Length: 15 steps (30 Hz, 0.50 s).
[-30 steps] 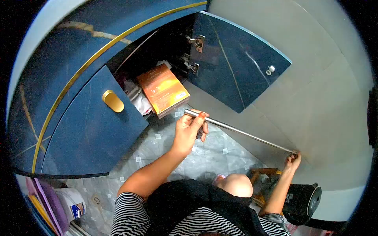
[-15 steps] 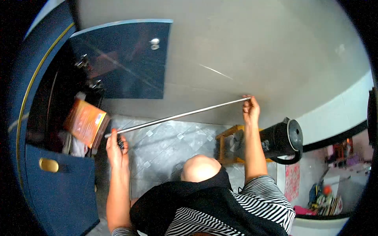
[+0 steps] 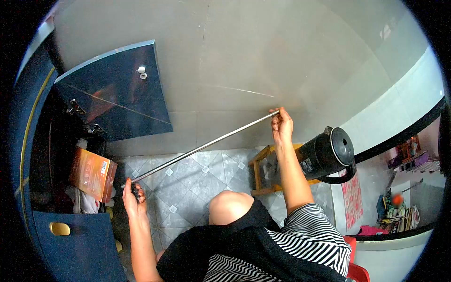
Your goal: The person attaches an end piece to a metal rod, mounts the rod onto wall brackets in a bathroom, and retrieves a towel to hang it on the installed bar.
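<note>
A thin, shiny metal rod (image 3: 206,145) is stretched between my two hands, slanting upward from left to right in front of the wall. My left hand (image 3: 134,199) pinches its lower end, and something small and dark shows within those curled fingers, too unclear to name. At the upper end, my right hand (image 3: 283,127) has its fingers closed on the rod close to the grey wall. To the left of my left hand, an orange box (image 3: 91,174) sits in the open blue cabinet (image 3: 80,249).
The blue cabinet door (image 3: 117,94) stands swung open against the grey wall (image 3: 225,56). Right of my knee, a black electric kettle (image 3: 324,152) rests on a wooden stool (image 3: 256,174). Grey tiles (image 3: 188,181) cover the floor. Part of a red plastic seat (image 3: 357,272) shows beside me.
The camera view has shifted and turned, so the cabinet door appears further left. The rod slants more steeply, its left end lower in view. Both hands keep their hold.
</note>
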Available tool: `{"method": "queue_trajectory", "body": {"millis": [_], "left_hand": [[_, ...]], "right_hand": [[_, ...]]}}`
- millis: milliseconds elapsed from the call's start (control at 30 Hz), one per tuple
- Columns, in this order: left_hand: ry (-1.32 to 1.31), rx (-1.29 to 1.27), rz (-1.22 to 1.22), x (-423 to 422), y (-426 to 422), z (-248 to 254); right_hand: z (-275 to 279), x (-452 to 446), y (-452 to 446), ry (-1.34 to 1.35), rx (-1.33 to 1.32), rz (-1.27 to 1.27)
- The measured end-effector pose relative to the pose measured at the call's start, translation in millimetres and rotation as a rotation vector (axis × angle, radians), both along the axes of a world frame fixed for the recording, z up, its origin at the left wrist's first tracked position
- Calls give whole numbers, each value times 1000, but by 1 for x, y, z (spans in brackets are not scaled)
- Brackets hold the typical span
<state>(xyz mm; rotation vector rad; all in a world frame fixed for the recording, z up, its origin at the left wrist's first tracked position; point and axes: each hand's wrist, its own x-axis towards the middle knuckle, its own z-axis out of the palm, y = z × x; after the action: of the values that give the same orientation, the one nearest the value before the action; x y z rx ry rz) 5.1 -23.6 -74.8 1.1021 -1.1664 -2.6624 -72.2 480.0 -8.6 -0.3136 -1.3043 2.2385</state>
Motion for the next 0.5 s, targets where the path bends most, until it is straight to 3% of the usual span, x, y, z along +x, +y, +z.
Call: {"method": "queue_trajectory", "body": {"millis": [100, 233, 500], "left_hand": [[104, 81, 21, -3, -38, -33], [68, -56, 13, -4, -17, -5], [59, -53, -4, -4, -18, -8]], "right_hand": [[-1, 1, 33, -89, -47, -211], [4, 10, 40, -75, -42, -160], [-3, 9, 25, -86, -63, -94]]}}
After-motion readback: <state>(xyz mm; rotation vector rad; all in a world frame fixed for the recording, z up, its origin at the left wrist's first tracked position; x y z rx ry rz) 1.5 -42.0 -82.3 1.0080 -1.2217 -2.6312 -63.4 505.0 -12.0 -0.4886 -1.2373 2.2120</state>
